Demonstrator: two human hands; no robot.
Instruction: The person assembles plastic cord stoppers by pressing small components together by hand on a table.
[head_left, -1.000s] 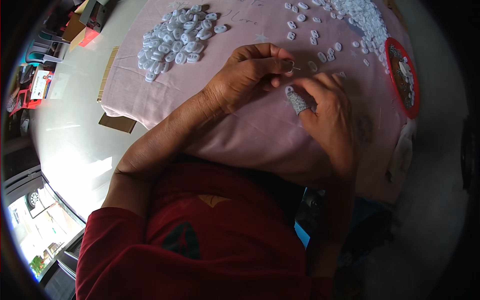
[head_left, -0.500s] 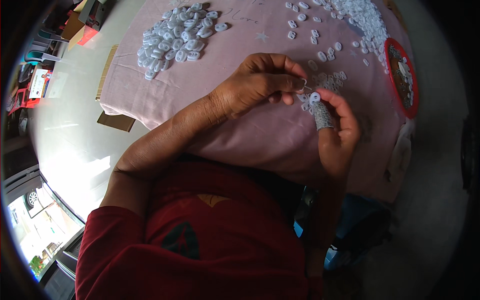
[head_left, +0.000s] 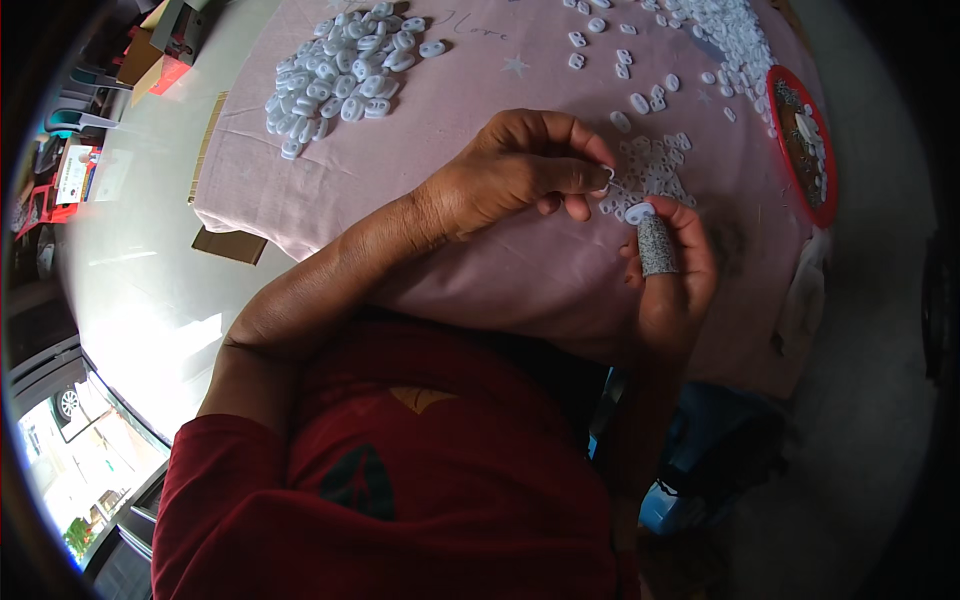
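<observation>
My left hand (head_left: 530, 170) is closed, with thumb and forefinger pinching a small bent metal hook (head_left: 609, 178). Close by on its right, my right hand (head_left: 685, 255) grips a small white oval plastic piece (head_left: 639, 213) between thumb and fingers. A grey speckled finger sleeve (head_left: 656, 246) covers the right thumb. The hook and the white piece are close together; whether they touch I cannot tell. Just beyond both hands lies a cluster of small, translucent white pieces with holes (head_left: 655, 165) on the pink cloth (head_left: 470, 270).
A heap of white oval pieces (head_left: 345, 75) sits at the far left of the table. Another big heap (head_left: 735, 45) is at the far right, with loose pieces scattered beside it. A red tray (head_left: 829, 190) holding small metal bits and white pieces stands at the right edge.
My right hand has moved slightly toward me, tilting the white piece flatter. My left hand stays nearly in place, still pinching the hook. The whole view has shifted a little.
</observation>
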